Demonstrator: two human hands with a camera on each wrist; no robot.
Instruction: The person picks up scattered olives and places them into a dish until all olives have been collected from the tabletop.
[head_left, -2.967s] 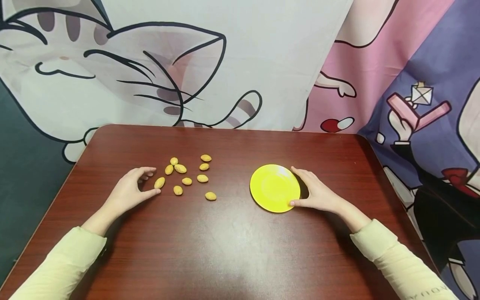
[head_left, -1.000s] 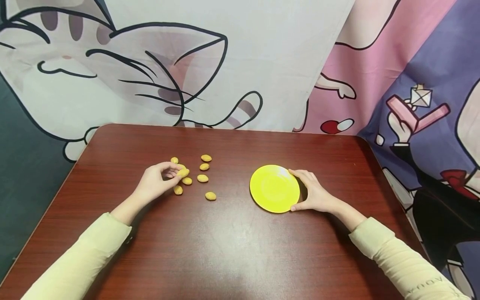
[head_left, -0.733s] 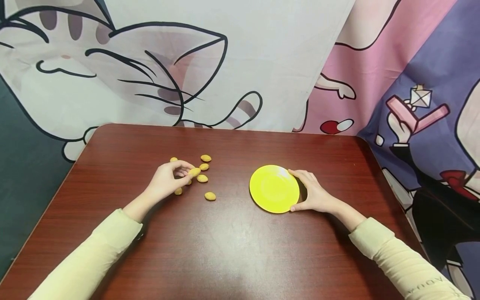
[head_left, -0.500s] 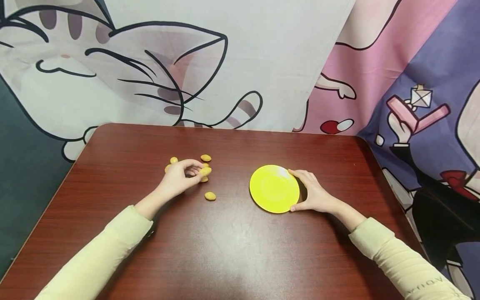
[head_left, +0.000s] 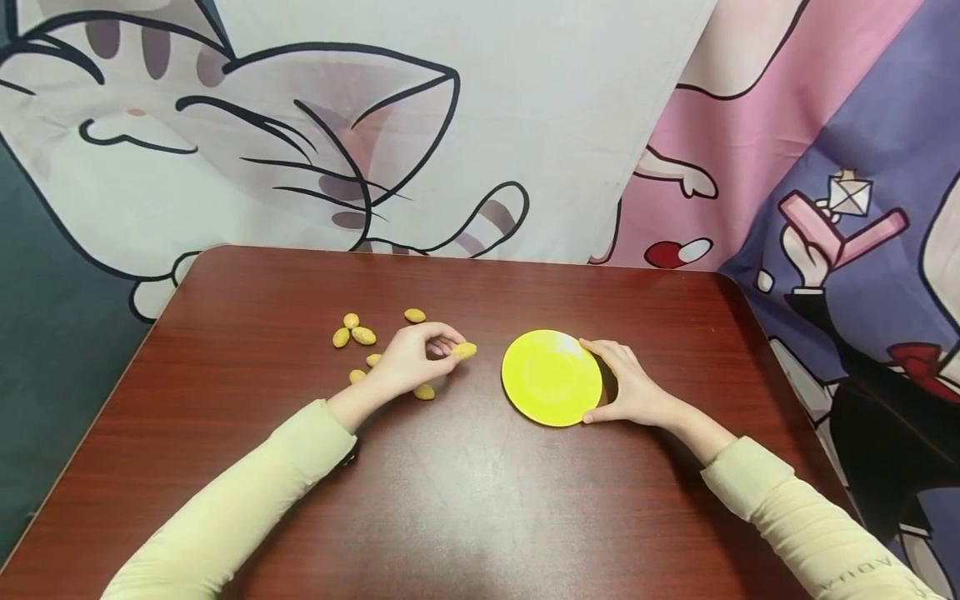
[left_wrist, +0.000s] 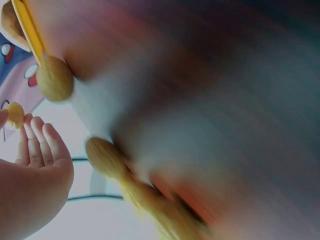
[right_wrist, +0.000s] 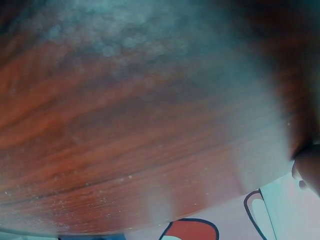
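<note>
In the head view my left hand (head_left: 411, 360) pinches a small yellow oval piece (head_left: 465, 351) between thumb and fingertips. The hand hangs above the table, a little left of the round yellow plate (head_left: 551, 379). The left wrist view shows the same piece (left_wrist: 16, 115) at the thumb tip, the other fingers stretched beside it. My right hand (head_left: 637, 387) grips the plate's right rim, thumb at the near side and fingers at the far side. Nothing lies on the plate. Of the right hand only a bit of finger (right_wrist: 309, 167) shows in the right wrist view.
A cluster of yellow oval pieces (head_left: 363, 336) lies left of my left hand, with one more piece (head_left: 415, 316) behind it. Others are partly hidden by that hand. The brown table (head_left: 480, 517) meets a cartoon-print cloth (head_left: 570, 150) at its far edge.
My left hand has picked up one yellow oval piece from the left and carried it rightward, over the others and towards the plate. The right hand stays at the plate's rim.
</note>
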